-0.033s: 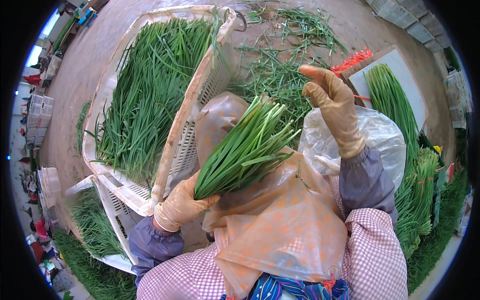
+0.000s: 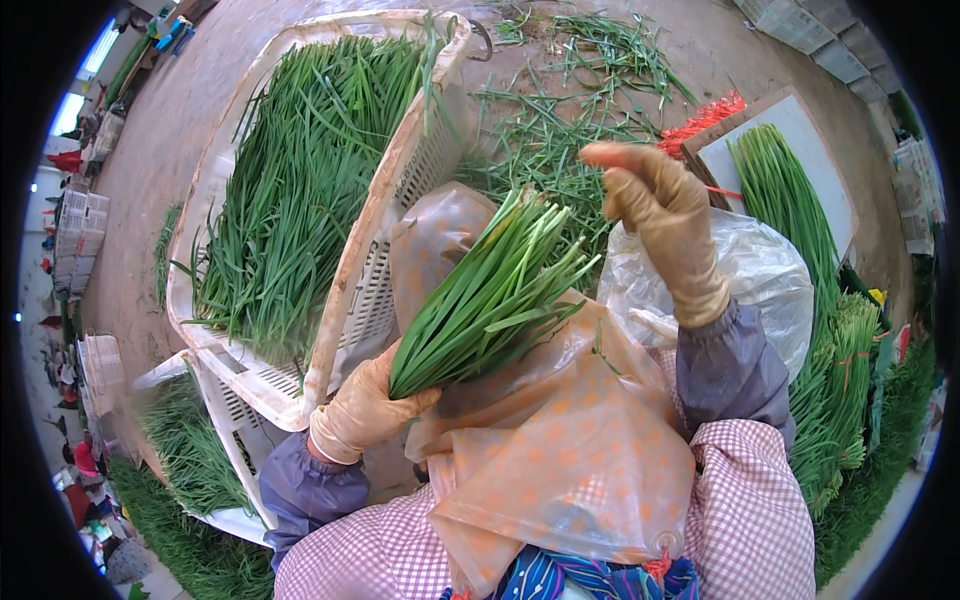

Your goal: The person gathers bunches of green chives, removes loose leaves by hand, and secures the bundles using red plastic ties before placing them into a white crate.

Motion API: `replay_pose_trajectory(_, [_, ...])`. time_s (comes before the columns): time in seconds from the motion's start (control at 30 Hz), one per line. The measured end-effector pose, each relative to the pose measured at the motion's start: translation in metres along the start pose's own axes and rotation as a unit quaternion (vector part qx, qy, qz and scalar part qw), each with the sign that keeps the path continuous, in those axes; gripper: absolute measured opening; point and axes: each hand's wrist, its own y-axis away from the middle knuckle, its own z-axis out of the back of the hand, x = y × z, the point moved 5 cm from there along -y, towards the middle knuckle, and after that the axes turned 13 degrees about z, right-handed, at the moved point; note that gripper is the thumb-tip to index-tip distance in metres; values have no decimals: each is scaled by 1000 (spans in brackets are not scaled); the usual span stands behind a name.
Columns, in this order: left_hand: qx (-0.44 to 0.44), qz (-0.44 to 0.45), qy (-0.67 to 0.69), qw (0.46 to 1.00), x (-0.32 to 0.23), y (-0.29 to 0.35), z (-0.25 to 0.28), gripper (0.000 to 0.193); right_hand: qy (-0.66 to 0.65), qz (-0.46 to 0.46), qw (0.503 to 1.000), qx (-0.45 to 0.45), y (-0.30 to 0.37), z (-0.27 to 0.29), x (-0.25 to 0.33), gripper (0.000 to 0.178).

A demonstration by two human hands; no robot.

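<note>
1. Tan glove on the left hand (image 2: 362, 410), head view: fingers wrapped round a bunch of green leaves (image 2: 485, 300), gripping it near its lower-left end.
2. Bunch position: over the lap, above an orange-spotted plastic apron (image 2: 560, 450); tilted, pale ends up and to the right, fanned loosely.
3. Right hand (image 2: 660, 210), also tan-gloved: raised to the right of the bunch and apart from it; fingers bent, index finger reaching left, nothing seen in its grasp.
4. White slotted crate (image 2: 352, 250), left of the bunch: long green leaves (image 2: 300, 180) fill it, some near its upper right corner standing against the rim.
5. Second white crate (image 2: 228, 440), below the first one's near edge: holds more greens (image 2: 190, 445).
6. Floor (image 2: 220, 65), beyond the hands: loose cut leaves (image 2: 560, 150) scattered off the large crate's right edge.
7. White-faced board (image 2: 722, 165), right: long greens (image 2: 780, 185) lie across it and past its lower edge; red ties (image 2: 705, 120) beside its upper left edge.
8. Clear plastic sheet (image 2: 765, 260): crumpled, between right forearm and those greens. Below right, tied bundles (image 2: 850, 360).
</note>
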Motion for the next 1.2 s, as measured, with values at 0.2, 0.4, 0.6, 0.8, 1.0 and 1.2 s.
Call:
replay_pose_trajectory(0.2, [-24, 53, -31, 998, 1, 1, -1, 59, 287, 160, 912, 246, 1, -52, 16, 24])
replay_pose_trajectory(0.4, [-68, -14, -108, 992, 5, 9, 1, 60, 377, 217, 900, -32, -20, 21, -14, 12])
replay_pose_trajectory(0.6, [-54, -2, -45, 998, 10, 5, -5, 58, 63, -65, 993, -79, 3, 63, -50, 19])
replay_pose_trajectory(0.8, [-42, 38, 155, 986, 37, 4, 1, 54, -209, -235, 934, -170, 62, 51, -77, 25])
replay_pose_trajectory(1.0, [-94, 146, 208, 963, 36, 10, -11, 49, -317, -423, 839, -130, 149, 16, -85, 28])
replay_pose_trajectory(1.2, [-94, -3, 182, 979, 48, 8, -12, 51, -310, -489, 812, -73, 143, -36, -98, 29])
